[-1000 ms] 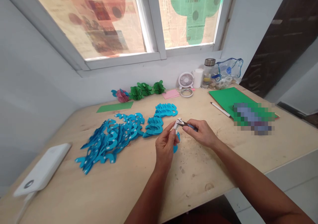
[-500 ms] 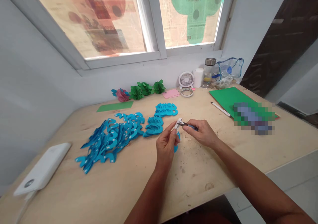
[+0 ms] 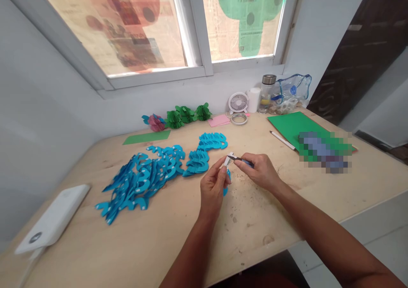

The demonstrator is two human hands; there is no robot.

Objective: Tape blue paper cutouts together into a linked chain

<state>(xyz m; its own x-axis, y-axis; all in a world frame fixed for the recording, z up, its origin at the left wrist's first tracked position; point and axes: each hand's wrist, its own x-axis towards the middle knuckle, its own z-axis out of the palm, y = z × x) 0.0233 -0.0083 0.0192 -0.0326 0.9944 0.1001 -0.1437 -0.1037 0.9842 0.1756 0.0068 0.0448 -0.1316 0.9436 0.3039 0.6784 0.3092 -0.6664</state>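
My left hand [image 3: 215,183] is closed on a small white strip [image 3: 227,161], which sticks up from between its thumb and fingers. My right hand [image 3: 259,168] is wrapped round a slim dark tool [image 3: 244,161], whose tip touches or lies very near the strip's upper end. Part of a blue paper piece [image 3: 226,191] shows just behind my left hand. Folded blue paper pieces [image 3: 196,162] lie left of my hands, with another folded set [image 3: 213,141] farther back. A larger heap of blue paper pieces [image 3: 143,177] with small white patches spreads farther left.
A white device [image 3: 55,215] with a cable lies at the table's left. Green paper ornaments [image 3: 186,114], a small fan [image 3: 238,103], a tape roll [image 3: 239,118] and a bottle [image 3: 267,94] stand along the wall. A pencil [image 3: 282,140] lies beside green sheets [image 3: 296,124] at right.
The dark tool's tip has shifted slightly against the white strip and looks narrower. Both hands stay in nearly the same place; the view has moved very slightly.
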